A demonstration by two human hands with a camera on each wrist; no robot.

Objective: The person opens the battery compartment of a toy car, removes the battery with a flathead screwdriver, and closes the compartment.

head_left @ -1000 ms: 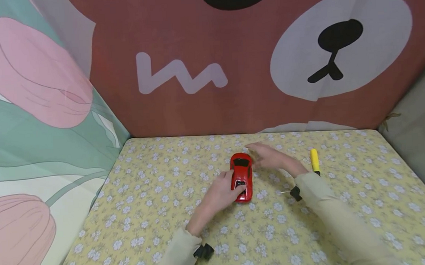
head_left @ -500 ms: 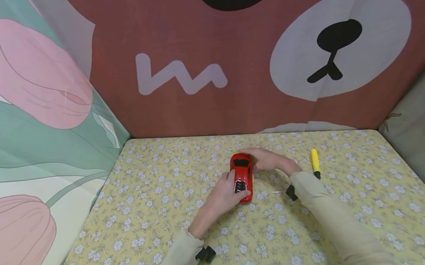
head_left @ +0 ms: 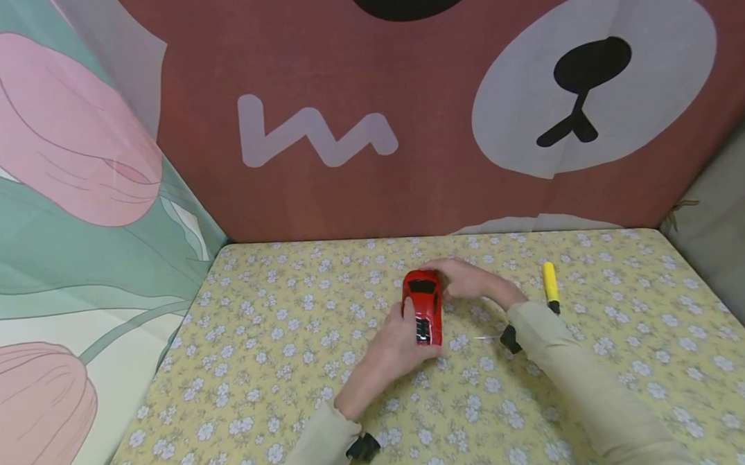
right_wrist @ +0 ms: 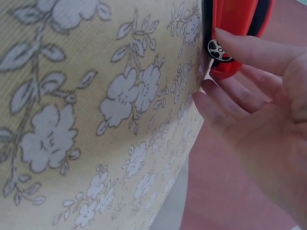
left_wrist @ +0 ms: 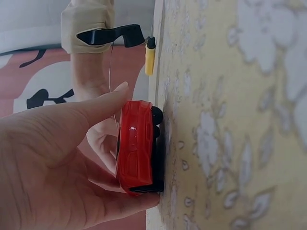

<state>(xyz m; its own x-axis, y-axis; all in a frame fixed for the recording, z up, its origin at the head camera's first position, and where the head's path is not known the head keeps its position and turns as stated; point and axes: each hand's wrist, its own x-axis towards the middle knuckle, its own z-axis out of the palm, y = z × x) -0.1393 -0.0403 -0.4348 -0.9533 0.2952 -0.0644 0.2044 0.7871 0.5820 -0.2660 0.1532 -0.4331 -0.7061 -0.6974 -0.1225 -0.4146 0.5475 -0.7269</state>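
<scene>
- Left grip (head_left: 397,339): drawn in to the width of the load, thumb to one side and fingers to the other, pinching the near end of the toy car.
- Right grip (head_left: 464,277): half curled, thumb tip against the side of the toy car by a wheel, fingers bent about the far end.
- Toy car (head_left: 423,301): one, red, roof up, dark windows, black tyres, spoked wheel beside the right thumb; set lengthwise between left and right grips, forward of the left palm. Whether touching the table or just above: cannot tell.
- Yellow rod (head_left: 550,284): one, black at the near end; lying to the right of the right grip, apart from it, near the sleeve.
- Black wrist mounts (head_left: 363,446): two, one strapped behind each grip.
- Thin wire (head_left: 486,337): pale, extending leftward from the right mount, nearer the wearer than the right grip.
- Cream sleeves (head_left: 587,376): pair, behind both grips.
- Table (head_left: 254,376): beneath both grips, yellow covering, white flower print.
- Reddish-brown backdrop (head_left: 321,203): beyond both grips, animal muzzle in white and black.
- Tulip-print hanging (head_left: 62,135): far left of the left grip.
</scene>
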